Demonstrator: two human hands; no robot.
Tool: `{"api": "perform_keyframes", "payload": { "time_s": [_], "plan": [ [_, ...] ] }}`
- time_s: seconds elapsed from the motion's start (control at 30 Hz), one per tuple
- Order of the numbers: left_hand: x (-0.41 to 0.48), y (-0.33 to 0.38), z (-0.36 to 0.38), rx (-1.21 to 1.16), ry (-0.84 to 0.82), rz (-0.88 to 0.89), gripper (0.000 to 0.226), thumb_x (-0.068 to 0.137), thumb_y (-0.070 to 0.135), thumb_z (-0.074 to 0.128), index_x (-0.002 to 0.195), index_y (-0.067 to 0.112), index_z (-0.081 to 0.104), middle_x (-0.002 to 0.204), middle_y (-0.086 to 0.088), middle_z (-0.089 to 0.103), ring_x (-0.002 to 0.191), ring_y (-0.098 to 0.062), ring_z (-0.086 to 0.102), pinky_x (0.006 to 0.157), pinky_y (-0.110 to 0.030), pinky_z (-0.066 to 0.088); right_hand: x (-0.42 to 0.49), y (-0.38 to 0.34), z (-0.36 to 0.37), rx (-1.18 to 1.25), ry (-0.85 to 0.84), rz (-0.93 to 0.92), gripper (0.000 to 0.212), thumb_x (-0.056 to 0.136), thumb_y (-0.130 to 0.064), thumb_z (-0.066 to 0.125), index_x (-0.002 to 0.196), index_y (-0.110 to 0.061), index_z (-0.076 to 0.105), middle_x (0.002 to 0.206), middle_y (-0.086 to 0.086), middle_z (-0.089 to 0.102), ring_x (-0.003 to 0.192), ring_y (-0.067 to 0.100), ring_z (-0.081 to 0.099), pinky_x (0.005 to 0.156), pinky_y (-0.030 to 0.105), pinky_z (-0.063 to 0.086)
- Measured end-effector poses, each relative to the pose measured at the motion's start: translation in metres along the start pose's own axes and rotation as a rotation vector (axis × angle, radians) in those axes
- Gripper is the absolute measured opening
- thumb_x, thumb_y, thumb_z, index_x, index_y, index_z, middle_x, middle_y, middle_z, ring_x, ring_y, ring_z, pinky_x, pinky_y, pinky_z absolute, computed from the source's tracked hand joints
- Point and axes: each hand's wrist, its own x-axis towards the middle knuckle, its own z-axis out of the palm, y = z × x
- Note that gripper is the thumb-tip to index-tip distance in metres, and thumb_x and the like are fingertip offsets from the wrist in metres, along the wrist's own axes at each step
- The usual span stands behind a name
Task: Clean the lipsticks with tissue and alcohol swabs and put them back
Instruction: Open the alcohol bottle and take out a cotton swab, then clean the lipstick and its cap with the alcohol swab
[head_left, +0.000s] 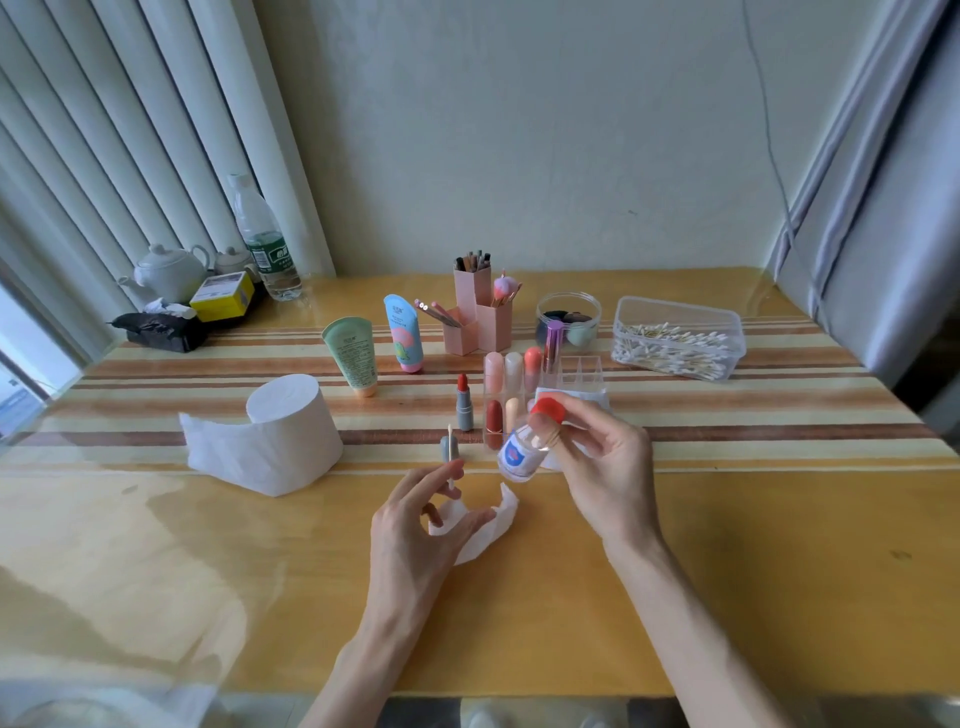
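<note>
My left hand (421, 525) pinches a cotton swab (450, 452) upright between thumb and fingertips, above a crumpled tissue piece (488, 530) on the table. My right hand (597, 467) grips a small clear alcohol bottle (522, 452) with a red cap (548, 410), tilted toward the left. An uncapped red lipstick (463, 408) in a grey tube stands behind the swab, its grey cap (449, 447) beside it. Several capped lipsticks stand in a clear organizer (571, 374). A tissue roll (283, 431) with a loose tail lies at the left.
A clear box of cotton swabs (675, 338) sits at the back right, next to a round jar of sponges (569, 317). Pink brush holders (480, 312), two cosmetic tubes (353, 358), a water bottle (262, 244), a teapot (169, 270) and a yellow box (223, 296) stand further back.
</note>
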Motion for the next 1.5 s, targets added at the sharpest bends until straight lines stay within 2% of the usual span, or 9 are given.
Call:
{"api": "perform_keyframes", "payload": {
  "time_s": [0.1, 0.33, 0.57, 0.63, 0.73, 0.9, 1.17, 1.37, 1.5],
  "plan": [
    [0.001, 0.002, 0.009, 0.003, -0.037, -0.007, 0.055, 0.073, 0.030, 0.092, 0.125, 0.027, 0.074, 0.104, 0.015, 0.071, 0.086, -0.015, 0.067, 0.073, -0.029, 0.058, 0.006, -0.013, -0.022, 0.058, 0.089, -0.024, 0.028, 0.082, -0.018, 0.083, 0.107, -0.028, 0.077, 0.099, -0.010, 0.082, 0.095, 0.007, 0.076, 0.085, 0.017, 0.056],
    [0.004, 0.004, 0.029, -0.025, -0.079, 0.009, 0.056, 0.073, 0.015, 0.093, 0.124, 0.028, 0.074, 0.109, 0.015, 0.073, 0.087, -0.014, 0.071, 0.078, -0.036, 0.062, 0.025, -0.028, -0.094, 0.025, 0.333, -0.075, 0.023, 0.087, -0.011, 0.082, 0.107, -0.022, 0.078, 0.100, -0.009, 0.082, 0.098, 0.007, 0.077, 0.086, 0.015, 0.055],
    [0.004, 0.007, 0.035, -0.064, -0.094, 0.036, 0.051, 0.074, 0.012, 0.088, 0.122, 0.025, 0.076, 0.099, 0.009, 0.074, 0.081, -0.012, 0.072, 0.079, -0.031, 0.059, 0.052, -0.008, -0.178, -0.256, 0.472, -0.038, 0.020, 0.089, -0.019, 0.084, 0.108, -0.017, 0.078, 0.097, -0.007, 0.080, 0.093, 0.004, 0.077, 0.085, 0.018, 0.057],
    [0.004, 0.009, 0.035, -0.068, -0.098, 0.079, 0.047, 0.076, 0.008, 0.085, 0.121, 0.020, 0.076, 0.101, 0.008, 0.075, 0.081, -0.011, 0.072, 0.080, -0.028, 0.059, 0.061, 0.003, -0.199, -0.354, 0.508, -0.014, 0.024, 0.089, -0.025, 0.085, 0.110, -0.016, 0.079, 0.097, -0.008, 0.080, 0.093, 0.006, 0.076, 0.088, 0.025, 0.060],
    [0.003, 0.010, 0.037, -0.075, -0.084, 0.113, 0.043, 0.080, 0.003, 0.081, 0.120, 0.016, 0.076, 0.106, 0.005, 0.075, 0.084, -0.012, 0.071, 0.080, -0.023, 0.059, 0.071, 0.016, -0.223, -0.467, 0.530, 0.014, 0.031, 0.087, -0.034, 0.086, 0.112, -0.017, 0.080, 0.099, -0.008, 0.079, 0.096, 0.010, 0.076, 0.093, 0.034, 0.061],
    [0.003, 0.013, 0.036, -0.077, -0.041, 0.108, 0.033, 0.084, 0.010, 0.076, 0.117, 0.014, 0.077, 0.109, 0.007, 0.075, 0.085, -0.013, 0.071, 0.080, -0.022, 0.058, 0.079, 0.023, -0.236, -0.574, 0.520, 0.039, 0.033, 0.087, -0.038, 0.085, 0.112, -0.019, 0.080, 0.101, -0.007, 0.078, 0.100, 0.013, 0.074, 0.094, 0.038, 0.061],
    [0.002, 0.018, 0.034, -0.074, -0.045, 0.090, 0.033, 0.085, 0.007, 0.076, 0.117, 0.013, 0.077, 0.103, 0.005, 0.075, 0.083, -0.008, 0.071, 0.078, -0.014, 0.056, 0.077, 0.024, -0.234, -0.593, 0.541, 0.074, 0.032, 0.086, -0.033, 0.087, 0.112, -0.019, 0.078, 0.102, -0.006, 0.077, 0.099, 0.013, 0.072, 0.090, 0.032, 0.061],
    [0.003, 0.018, 0.032, -0.081, -0.056, 0.074, 0.033, 0.085, 0.009, 0.077, 0.118, 0.016, 0.077, 0.102, 0.006, 0.075, 0.084, -0.008, 0.071, 0.079, -0.021, 0.058, 0.075, 0.025, -0.232, -0.608, 0.548, 0.074, 0.041, 0.084, -0.025, 0.089, 0.122, -0.017, 0.075, 0.111, -0.002, 0.075, 0.104, 0.013, 0.071, 0.087, 0.020, 0.057],
    [0.002, 0.017, 0.032, -0.083, -0.053, 0.063, 0.031, 0.086, 0.012, 0.076, 0.117, 0.015, 0.077, 0.102, 0.005, 0.075, 0.083, -0.009, 0.071, 0.079, -0.026, 0.058, 0.073, 0.024, -0.231, -0.619, 0.550, 0.070, 0.048, 0.084, -0.027, 0.090, 0.127, -0.018, 0.072, 0.121, -0.001, 0.073, 0.115, 0.016, 0.068, 0.097, 0.027, 0.057]
  ]
}}
